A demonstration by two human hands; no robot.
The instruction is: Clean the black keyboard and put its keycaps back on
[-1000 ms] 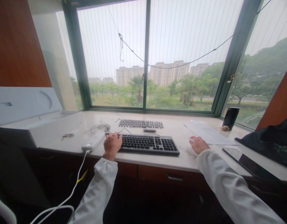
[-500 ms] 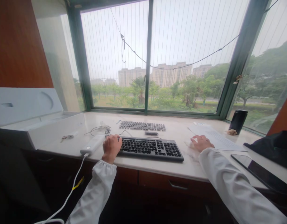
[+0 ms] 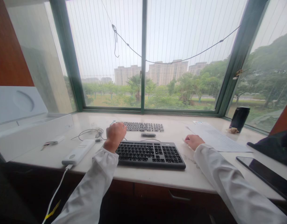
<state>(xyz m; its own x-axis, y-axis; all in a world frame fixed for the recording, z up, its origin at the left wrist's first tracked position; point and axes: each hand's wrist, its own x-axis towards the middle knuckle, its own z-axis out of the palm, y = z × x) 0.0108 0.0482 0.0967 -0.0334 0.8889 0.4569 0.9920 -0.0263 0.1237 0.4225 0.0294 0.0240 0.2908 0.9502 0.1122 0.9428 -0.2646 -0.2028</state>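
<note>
My left hand point(image 3: 115, 135) is over the left end of several rows of loose dark keycaps point(image 3: 145, 126). Its fingers are curled in a pinch, and whatever is between them is hidden. Below the rows lies a black keyboard point(image 3: 150, 155) with its key switches bare of caps; my left wrist and sleeve cover its left edge. Between keycaps and keyboard there is a small dark stick-like object point(image 3: 148, 135). To the right of the keyboard my right hand point(image 3: 194, 142) rests on the white counter, fingers loosely extended, beside printed paper.
A white power bank point(image 3: 79, 152) with a white cable, a thin dark cable point(image 3: 98, 133) and an open white box point(image 3: 33, 133) are on the left. Right of my arm lie a phone point(image 3: 262, 174), paper sheets point(image 3: 215, 137), a black cylinder point(image 3: 239, 119) and dark cloth point(image 3: 274, 147).
My left hand has lifted off the keyboard's left end and moved forward to the keycap rows. My right hand's spread fingers have drawn together and lowered. The view has shifted slightly.
</note>
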